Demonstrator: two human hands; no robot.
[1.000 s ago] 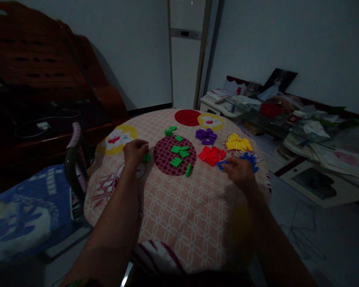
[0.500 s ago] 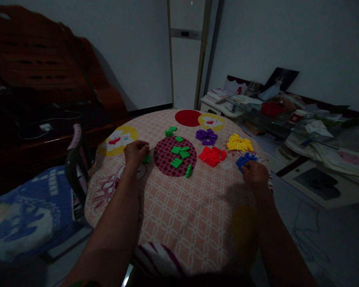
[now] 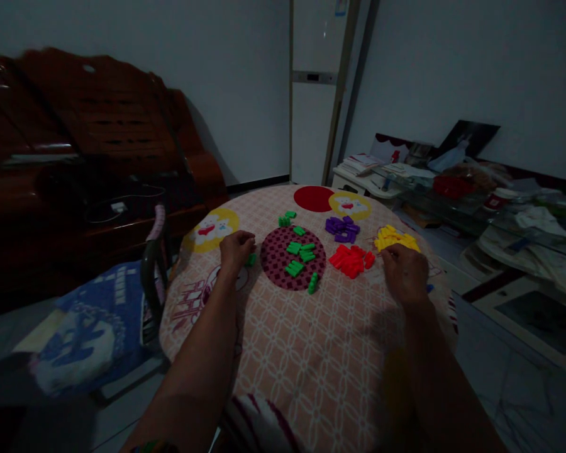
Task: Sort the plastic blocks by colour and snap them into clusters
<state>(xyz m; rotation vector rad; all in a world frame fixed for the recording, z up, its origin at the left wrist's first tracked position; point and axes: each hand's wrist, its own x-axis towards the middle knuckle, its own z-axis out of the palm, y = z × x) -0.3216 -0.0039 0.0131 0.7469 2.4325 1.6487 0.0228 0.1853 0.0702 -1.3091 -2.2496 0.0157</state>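
Observation:
My left hand is over the left part of the table, its fingers curled together beside a green piece. Whether it grips anything is hidden. My right hand is closed in a pinch just below the yellow pieces, right of the red pieces. Its fingertips hold something too small and dark to make out. Behind that hand only a bit of blue shows. Small green blocks lie in groups on and around the dark red circle of the cloth. Purple pieces form a pile farther back.
A patterned cloth covers the round table. On the left stand a chair with a blue cover and a wooden bench. A cluttered glass-topped cabinet runs along the right, with a paper cup on it.
The view has turned, so everything sits farther right and lower. My right hand has moved left over the table, away from the blue pile. My left hand stays by the green piece.

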